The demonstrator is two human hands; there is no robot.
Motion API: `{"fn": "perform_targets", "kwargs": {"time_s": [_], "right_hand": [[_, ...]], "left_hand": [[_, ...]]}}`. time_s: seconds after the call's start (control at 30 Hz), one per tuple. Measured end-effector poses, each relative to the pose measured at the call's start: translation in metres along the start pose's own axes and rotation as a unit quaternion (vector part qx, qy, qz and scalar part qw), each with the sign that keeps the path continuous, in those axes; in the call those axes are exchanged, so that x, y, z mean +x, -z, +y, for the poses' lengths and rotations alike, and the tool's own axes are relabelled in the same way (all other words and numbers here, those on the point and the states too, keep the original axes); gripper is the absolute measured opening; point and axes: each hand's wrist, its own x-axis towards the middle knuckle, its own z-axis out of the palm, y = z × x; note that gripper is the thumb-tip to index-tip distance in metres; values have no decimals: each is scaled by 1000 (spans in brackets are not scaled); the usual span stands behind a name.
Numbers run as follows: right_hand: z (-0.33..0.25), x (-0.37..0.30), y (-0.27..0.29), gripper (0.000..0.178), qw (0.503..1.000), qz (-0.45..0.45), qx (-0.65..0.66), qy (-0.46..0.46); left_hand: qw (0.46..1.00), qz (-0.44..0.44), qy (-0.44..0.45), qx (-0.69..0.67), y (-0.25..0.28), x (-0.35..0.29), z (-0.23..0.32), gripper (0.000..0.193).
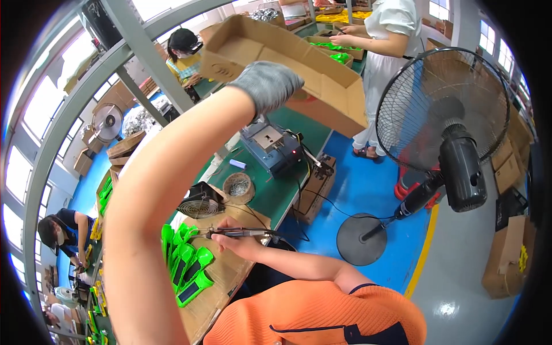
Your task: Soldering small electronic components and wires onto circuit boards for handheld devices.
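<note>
My left hand [267, 86], in a grey glove, is raised high and closed on the near side of an open cardboard box [328, 86]; its fingertips are partly hidden. The box tilts above the bench, its inside bare where it shows. Lower down, my bare right hand [238, 244] grips a soldering iron [233, 231] with a dark cable. The iron points left, close to several bright green plastic housings [190, 261] with dark strips. Those housings lie in a cluster on a cardboard sheet [230, 273] over the bench.
A blue machine [273, 152] stands on the green bench [261, 198]. Near it are a round tub [238, 188] of small metal bits and a small black fan [201, 201]. A pedestal fan [443, 109] stands right, its cable crossing the floor. A person in white [391, 52] works beyond.
</note>
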Motion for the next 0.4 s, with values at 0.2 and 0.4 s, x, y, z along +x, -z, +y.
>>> {"fn": "perform_targets", "kwargs": {"time_s": [0.2,0.4], "right_hand": [[-6,5,3,21,998,15,-55,-9],[-2,3,2,22,1000,-2,-21,-8]], "left_hand": [[995,2,94,21,-55,31,-55,55],[980,48,176,-78,-7,-41,-100,48]]}}
